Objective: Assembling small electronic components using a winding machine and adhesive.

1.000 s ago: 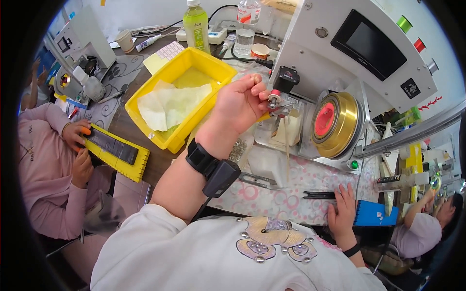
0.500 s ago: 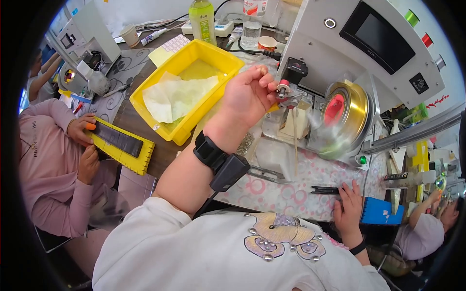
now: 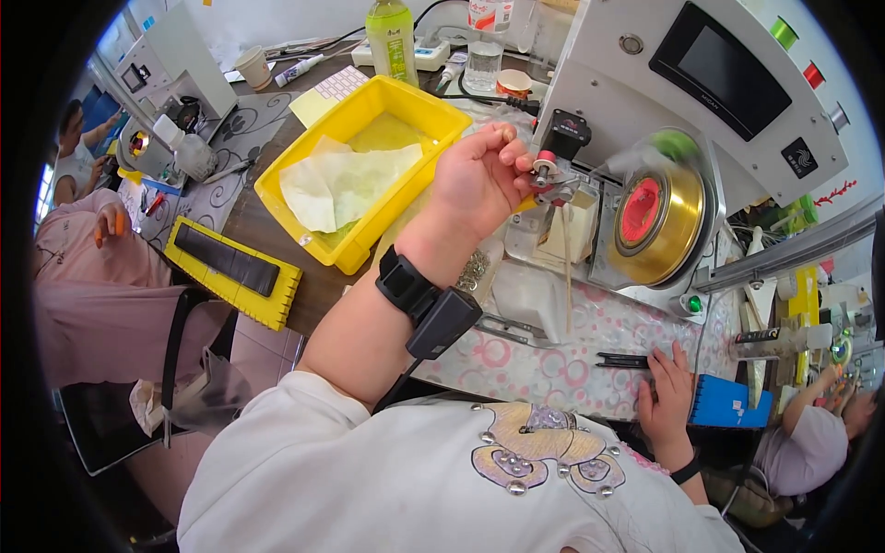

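My left hand (image 3: 481, 177) is raised at the machine with its fingers curled together. Its fingertips meet beside a small red-topped spindle (image 3: 546, 164); whatever they pinch is too small to make out. To the right of the spindle is a gold wheel (image 3: 678, 230) with a red centre, and a green blur shows at its top edge. Flat on the pink-patterned table cover lies my right hand (image 3: 666, 392), fingers spread and holding nothing. Black tweezers (image 3: 622, 360) lie just left of its fingertips.
A yellow tray (image 3: 277, 198) with a white cloth (image 3: 336, 184) stands left of my left forearm. Near the spindle are a white plastic tray (image 3: 530, 300) and small metal pieces (image 3: 473, 272). A blue box (image 3: 728, 402) sits right of my right hand. Co-workers sit on both sides.
The co-worker on the left has leaned back and taken both hands off the yellow board. The blur on the gold wheel has moved from its lower edge to its top. My hands keep their places.
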{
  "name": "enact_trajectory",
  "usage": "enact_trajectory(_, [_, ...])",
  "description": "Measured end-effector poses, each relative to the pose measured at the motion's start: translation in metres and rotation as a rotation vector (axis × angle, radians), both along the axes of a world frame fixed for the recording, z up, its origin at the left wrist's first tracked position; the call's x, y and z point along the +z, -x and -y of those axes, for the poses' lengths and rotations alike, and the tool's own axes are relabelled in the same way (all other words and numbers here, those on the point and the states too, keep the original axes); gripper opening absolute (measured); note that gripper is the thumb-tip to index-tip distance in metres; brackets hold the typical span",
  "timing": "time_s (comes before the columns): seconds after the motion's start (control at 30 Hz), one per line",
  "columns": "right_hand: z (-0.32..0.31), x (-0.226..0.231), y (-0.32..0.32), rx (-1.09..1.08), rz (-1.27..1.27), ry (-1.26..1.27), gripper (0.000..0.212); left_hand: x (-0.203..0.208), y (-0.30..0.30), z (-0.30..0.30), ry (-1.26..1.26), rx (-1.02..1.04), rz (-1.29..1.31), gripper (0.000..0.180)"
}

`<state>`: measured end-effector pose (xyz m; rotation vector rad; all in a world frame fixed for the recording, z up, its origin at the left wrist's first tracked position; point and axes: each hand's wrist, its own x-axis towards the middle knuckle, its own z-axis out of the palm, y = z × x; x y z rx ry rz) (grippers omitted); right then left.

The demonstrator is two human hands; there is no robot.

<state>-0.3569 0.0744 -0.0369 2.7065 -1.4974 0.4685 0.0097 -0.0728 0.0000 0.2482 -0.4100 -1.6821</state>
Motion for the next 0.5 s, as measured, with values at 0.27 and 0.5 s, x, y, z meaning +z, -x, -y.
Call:
enact_trajectory(0.27, [-0.0001, -0.0014, -0.0013, -0.016, -0.008, -0.009, 0.037, -0.0032, -0.0020, 0.0022, 0.015, -0.029, -0.009, 0.012])
enact_trajectory(0.5, [0.0013, -0.0008, -0.0007, -0.010, -0.021, 0.005, 0.039, -0.0029, -0.0018, 0.0023, -0.004, -0.033, -0.024, 0.013])
